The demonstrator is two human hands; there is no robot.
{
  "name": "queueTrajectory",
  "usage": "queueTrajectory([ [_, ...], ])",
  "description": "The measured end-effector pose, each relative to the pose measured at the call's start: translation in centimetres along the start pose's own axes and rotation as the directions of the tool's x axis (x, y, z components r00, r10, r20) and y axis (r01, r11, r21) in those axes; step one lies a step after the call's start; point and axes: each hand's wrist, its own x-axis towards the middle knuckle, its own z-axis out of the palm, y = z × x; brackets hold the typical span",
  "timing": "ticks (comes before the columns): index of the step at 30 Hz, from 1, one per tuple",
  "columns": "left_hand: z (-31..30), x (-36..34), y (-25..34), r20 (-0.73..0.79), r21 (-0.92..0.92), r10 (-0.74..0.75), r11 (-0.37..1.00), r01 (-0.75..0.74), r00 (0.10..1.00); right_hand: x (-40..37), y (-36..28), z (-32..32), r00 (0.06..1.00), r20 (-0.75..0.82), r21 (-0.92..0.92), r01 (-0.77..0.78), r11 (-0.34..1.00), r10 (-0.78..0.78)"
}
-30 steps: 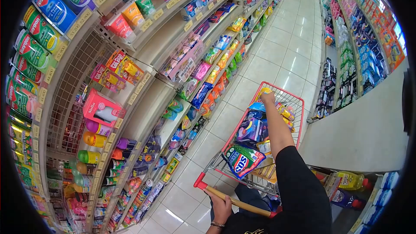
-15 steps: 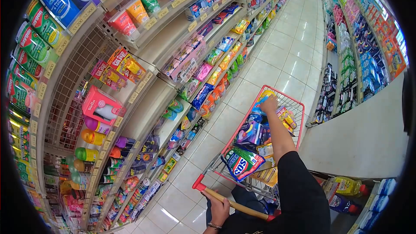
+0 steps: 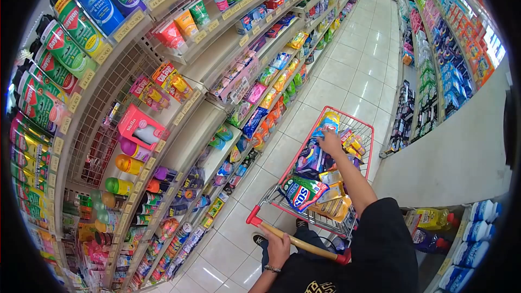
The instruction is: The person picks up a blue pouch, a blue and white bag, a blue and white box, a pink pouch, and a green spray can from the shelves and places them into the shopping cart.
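My left hand [image 3: 278, 247] is wrapped round the yellow push bar [image 3: 301, 244] of a red-rimmed shopping cart. Inside the cart, my right hand [image 3: 330, 144] reaches down with its fingers bent just below a blue and yellow pack [image 3: 326, 123]; whether it grips anything is hard to tell. A green and blue SOS pouch [image 3: 302, 193] lies near the handle end. Dark purple packs [image 3: 311, 161] sit beyond it, with yellow packs [image 3: 335, 209] beside it and more yellow items [image 3: 354, 144] along the right side.
Long shelves of household goods [image 3: 217, 84] curve along the left, with Baygon cans [image 3: 97, 0] at upper left. More stocked shelves [image 3: 461, 76] line the right, past a pale panel [image 3: 434, 157]. A tiled aisle [image 3: 347, 59] runs ahead. Bottles [image 3: 434, 218] stand at lower right.
My right hand has moved slightly back toward me, showing more of the blue and yellow pack. The view has shifted a little, with the left shelves further into the frame.
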Motion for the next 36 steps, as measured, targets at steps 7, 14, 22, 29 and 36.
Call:
queueTrajectory([
  [7, -1.1, 0.1, 1.6, 0.064, 0.008, -0.064, 0.998, 0.063, 0.996, -11.1, 4.5, -6.7, 0.912, -0.405, 0.333, 0.085, 0.939, 0.061],
  [14, -3.3, 0.3, 2.5, 0.189, 0.070, -0.221, 0.975, 0.211, 0.957, -17.6, 4.8, -9.1, 0.981, -0.172, 0.772, 0.076, 0.631, 0.093],
  [22, -7.5, 0.5, -0.9, 0.449, -0.032, 0.034, 0.999, -0.022, 0.893, -24.8, -7.5, -13.3, 0.887, 0.331, 0.690, 0.005, 0.724, -0.322],
  [29, -15.0, 1.2, -7.0, 0.427, -0.279, 0.032, 0.955, 0.098, 0.904, -34.8, -16.1, -12.8, 0.745, 0.457, 0.480, 0.254, 0.840, -0.486],
  [36, -17.1, 5.1, -27.5, 0.375, -0.530, -0.435, 0.624, 0.575, 0.818, -40.7, -17.5, -6.0, 0.945, 0.274, 0.190, 0.130, 0.973, -0.180],
])
